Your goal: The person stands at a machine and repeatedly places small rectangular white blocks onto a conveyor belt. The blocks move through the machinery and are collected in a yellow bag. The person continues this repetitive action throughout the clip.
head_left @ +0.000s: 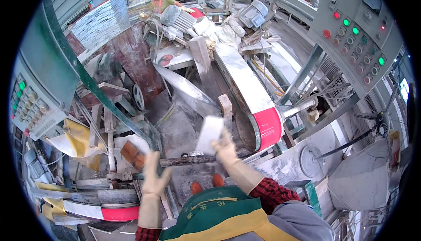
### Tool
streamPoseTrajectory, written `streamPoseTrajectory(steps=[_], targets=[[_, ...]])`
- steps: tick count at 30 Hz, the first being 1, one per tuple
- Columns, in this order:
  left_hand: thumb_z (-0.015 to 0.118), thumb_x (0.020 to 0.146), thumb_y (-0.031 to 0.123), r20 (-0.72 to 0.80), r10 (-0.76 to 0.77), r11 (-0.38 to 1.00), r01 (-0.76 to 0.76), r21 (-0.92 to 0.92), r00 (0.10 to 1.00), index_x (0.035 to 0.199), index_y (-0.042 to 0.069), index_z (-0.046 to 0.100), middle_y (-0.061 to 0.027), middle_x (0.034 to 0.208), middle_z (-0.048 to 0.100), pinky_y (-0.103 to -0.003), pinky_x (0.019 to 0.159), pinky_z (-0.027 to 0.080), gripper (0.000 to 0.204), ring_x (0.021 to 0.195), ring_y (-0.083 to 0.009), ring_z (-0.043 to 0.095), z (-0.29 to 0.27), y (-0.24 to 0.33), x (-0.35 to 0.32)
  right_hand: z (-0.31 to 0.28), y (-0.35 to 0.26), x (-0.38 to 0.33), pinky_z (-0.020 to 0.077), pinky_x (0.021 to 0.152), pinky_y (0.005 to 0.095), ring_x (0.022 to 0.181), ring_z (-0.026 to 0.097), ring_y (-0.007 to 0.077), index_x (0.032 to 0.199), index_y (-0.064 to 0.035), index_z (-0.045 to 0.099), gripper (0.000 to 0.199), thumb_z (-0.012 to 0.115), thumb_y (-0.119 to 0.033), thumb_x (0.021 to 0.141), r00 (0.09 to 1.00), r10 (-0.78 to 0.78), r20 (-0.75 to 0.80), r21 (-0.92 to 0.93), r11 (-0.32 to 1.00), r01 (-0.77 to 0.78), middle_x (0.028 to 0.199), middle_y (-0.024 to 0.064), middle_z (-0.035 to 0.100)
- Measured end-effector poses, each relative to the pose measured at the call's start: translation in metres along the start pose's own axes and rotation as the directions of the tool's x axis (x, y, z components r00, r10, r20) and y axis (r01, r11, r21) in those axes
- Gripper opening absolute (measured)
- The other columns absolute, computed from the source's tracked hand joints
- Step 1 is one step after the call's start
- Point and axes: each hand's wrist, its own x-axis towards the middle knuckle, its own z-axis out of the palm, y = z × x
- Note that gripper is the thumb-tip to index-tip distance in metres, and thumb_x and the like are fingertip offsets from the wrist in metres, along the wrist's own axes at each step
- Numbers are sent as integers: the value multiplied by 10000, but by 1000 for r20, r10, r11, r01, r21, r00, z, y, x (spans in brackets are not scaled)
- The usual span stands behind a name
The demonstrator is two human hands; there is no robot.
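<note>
My right hand point(225, 148), in a pale glove, grips the lower right edge of a white rectangular slab point(209, 134). The slab is tilted in front of me, above a dusty gap in the machinery. At the lower left, my left hand point(154, 175) is raised in a matching glove, its fingers spread and nothing in them. Close to the slab stands a wooden post point(225, 108). To its right is the rounded red end point(268, 128) of a long white machine housing point(239, 74). Below the slab runs a dark horizontal bar point(197, 159).
Control panels with lit buttons flank me, one at left point(33, 105) and one at right point(355, 32). A fan point(382, 124) stands at far right. Across the machinery, a person point(163, 5) is near grey motors point(177, 18). A green beam point(94, 83) slants across the left.
</note>
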Motion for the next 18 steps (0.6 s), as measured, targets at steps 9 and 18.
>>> streamPoseTrajectory(steps=[9, 18], targets=[[651, 805, 321, -451, -704, 324, 813, 484, 549, 1382, 113, 324, -185, 1431, 315, -447, 1087, 231, 695, 1326, -343, 277, -109, -177, -172, -178, -12, 89, 526, 645, 357, 876, 597, 267, 1432, -137, 214, 836, 595, -4, 700, 714, -139, -686, -179, 984, 20, 1129, 189, 547], [678, 788, 273, -465, -704, 278, 810, 517, 538, 1403, 137, 232, -178, 1488, 193, -492, 1087, 199, 772, 1346, -398, 197, -81, -209, -194, -204, -1, 116, 522, 561, 331, 808, 607, 273, 1412, -135, 241, 772, 569, 31, 733, 706, -64, -706, -138, 989, -49, 1041, 188, 572]])
